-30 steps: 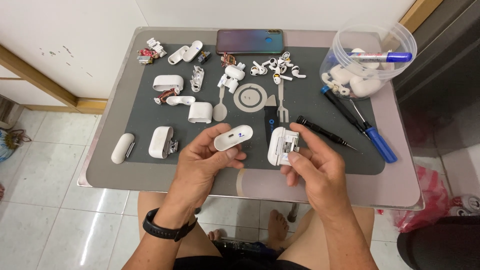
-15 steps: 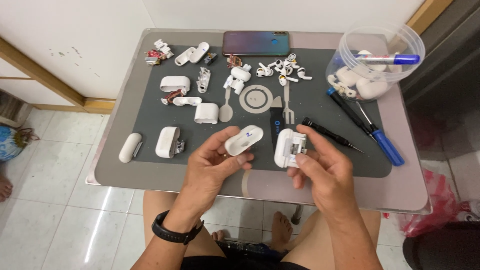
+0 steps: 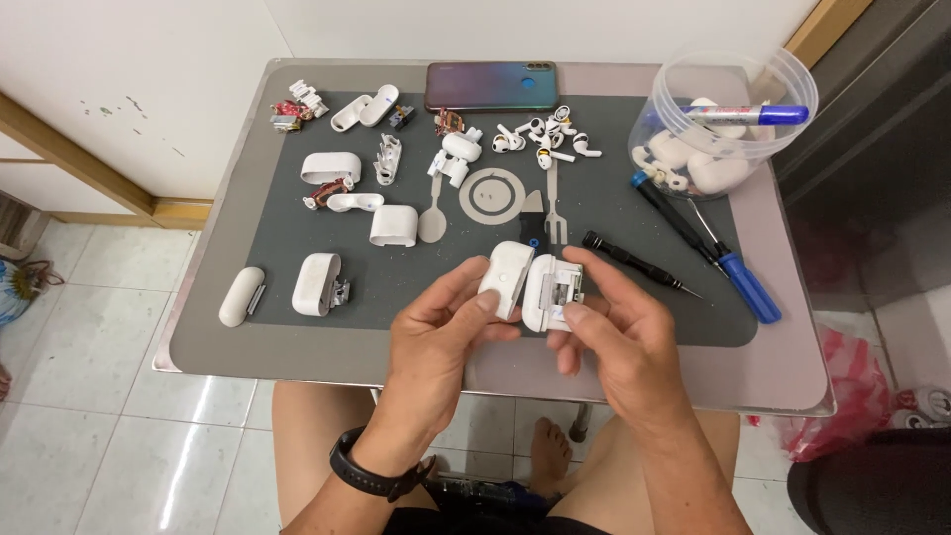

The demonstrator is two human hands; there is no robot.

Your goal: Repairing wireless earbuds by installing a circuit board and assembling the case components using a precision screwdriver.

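From my seat I see both hands held just above the near edge of the desk [image 3: 792,367], over the dark grey mat [image 3: 297,213]. My left hand [image 3: 441,342] is grasping a white earbud case shell [image 3: 505,279] between thumb and fingertips, held upright. My right hand [image 3: 619,342] is grasping the other case half [image 3: 551,292], the one with its inner metal parts showing, pinched between thumb and forefinger. The two pieces touch side by side between my hands. A black watch [image 3: 381,478] sits on the left wrist. On the mat lie more white case parts: one open shell [image 3: 319,284] near the left edge, another closed piece [image 3: 241,295] just off the mat beside it, and a lid [image 3: 393,225] further up. A cluster of white earbuds [image 3: 545,136] lies near the far side, just in front of a dark phone [image 3: 490,86]. To the right, a black screwdriver [image 3: 639,263] and a blue-handled screwdriver [image 3: 738,277] lie at an angle, well apart from a clear plastic tub [image 3: 783,84] holding white parts and a blue marker [image 3: 748,115].
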